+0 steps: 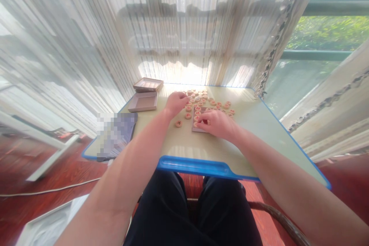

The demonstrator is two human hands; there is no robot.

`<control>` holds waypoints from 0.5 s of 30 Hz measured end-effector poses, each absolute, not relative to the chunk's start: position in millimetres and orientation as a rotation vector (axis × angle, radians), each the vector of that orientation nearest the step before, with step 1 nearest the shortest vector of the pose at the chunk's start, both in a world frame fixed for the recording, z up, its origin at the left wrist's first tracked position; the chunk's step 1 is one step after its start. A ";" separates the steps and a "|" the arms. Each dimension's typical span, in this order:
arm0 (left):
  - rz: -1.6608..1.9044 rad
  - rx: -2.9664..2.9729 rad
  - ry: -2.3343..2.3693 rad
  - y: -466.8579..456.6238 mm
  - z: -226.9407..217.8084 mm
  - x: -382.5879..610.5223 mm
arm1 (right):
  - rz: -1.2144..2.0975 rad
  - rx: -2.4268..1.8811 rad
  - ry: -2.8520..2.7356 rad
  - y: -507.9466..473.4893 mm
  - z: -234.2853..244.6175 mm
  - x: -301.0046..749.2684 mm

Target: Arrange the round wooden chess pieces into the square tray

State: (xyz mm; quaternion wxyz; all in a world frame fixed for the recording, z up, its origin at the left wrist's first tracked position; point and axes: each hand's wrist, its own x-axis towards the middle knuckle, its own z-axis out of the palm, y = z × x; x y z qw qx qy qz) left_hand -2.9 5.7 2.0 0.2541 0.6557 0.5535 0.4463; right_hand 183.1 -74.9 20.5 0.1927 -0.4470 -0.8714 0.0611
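Note:
A shallow box [195, 130] on the table holds round wooden Chinese chess pieces, with a row of red-marked ones [197, 113] along its left side. My right hand [217, 122] is over this box, thumb and fingertips closed at a chess piece [196, 124] near its front left corner. Farther back and to the left, my left hand [176, 103] has its fingers drawn together at the edge of the loose pieces; what they hold, if anything, is hidden. One dark-marked piece [178, 123] lies alone left of the box. More pieces [219, 104] are scattered behind it.
An open empty tray [143, 102] and a stacked box [148, 84] sit at the table's back left. A dark flat item [127, 130], partly blurred, lies at the left edge. The table's blue rim [196, 165] is before my knees. Curtains [184, 27] hang behind.

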 end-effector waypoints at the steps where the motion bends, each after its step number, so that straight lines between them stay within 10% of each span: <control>1: 1.209 1.773 1.498 4.9 2.7 -2.7 | 0.172 -1.252 -2.446 -74.5 20.7 183.2; 15: 1.198 1.806 1.519 4.3 1.9 -3.4 | 0.144 -1.249 -2.408 -76.2 23.4 184.8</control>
